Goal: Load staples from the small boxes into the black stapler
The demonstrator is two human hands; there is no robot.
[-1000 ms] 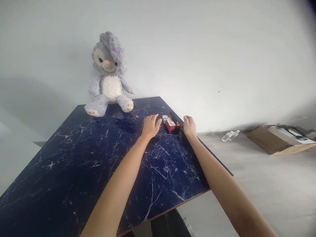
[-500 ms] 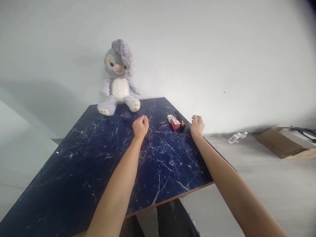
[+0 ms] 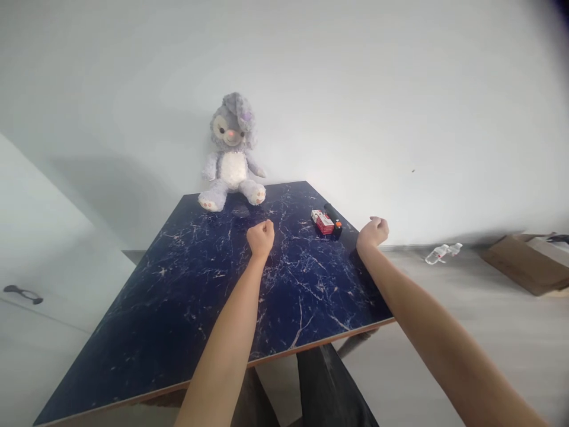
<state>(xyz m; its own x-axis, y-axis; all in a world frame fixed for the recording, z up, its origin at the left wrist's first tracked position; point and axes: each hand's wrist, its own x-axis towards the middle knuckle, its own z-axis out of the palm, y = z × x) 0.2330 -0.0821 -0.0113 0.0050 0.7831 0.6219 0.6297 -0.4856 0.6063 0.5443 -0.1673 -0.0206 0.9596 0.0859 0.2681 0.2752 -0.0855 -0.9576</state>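
Note:
My left hand [image 3: 260, 238] is closed in a fist over the middle of the blue marble-patterned table [image 3: 178, 308], with nothing visible in it. At the table's right edge, my right hand [image 3: 373, 231] is also curled into a fist; I see nothing held there. Between the two hands lie a small red and white box [image 3: 323, 222] and a dark item with an orange spot [image 3: 338, 227], whose kind I cannot make out. Beyond my left fist, a grey plush rabbit [image 3: 233, 169] with a white belly sits against the wall.
On the floor to the right lie clear plastic bottles [image 3: 438, 254] and an opened cardboard box [image 3: 524, 261]. A white cabinet with a dark handle [image 3: 23, 293] stands at the left. The wall [image 3: 333, 107] runs behind the table.
The view has shifted, so the table and rabbit appear farther right and lower. My right hand has turned at the wrist and its fingers are curled in more tightly. The left stays a fist.

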